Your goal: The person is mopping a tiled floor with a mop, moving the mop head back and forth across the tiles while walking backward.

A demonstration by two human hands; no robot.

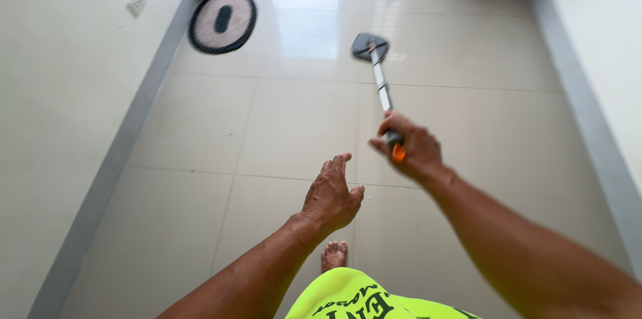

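The tiled floor point(281, 125) fills the view, glossy and pale, with a grey skirting strip on either side. The mop point(382, 81) stands on it ahead of the person, its flat grey head down on the tiles and its handle slanting back toward them. A round mat point(222, 21) with a dark rim lies well left of the mop head, by the wall. The right hand point(409, 146) is clamped around the mop's handle near its orange end. The left hand point(330, 195) hangs empty just left of the handle, fingers loosely spread. A bare foot point(334, 255) shows below it.
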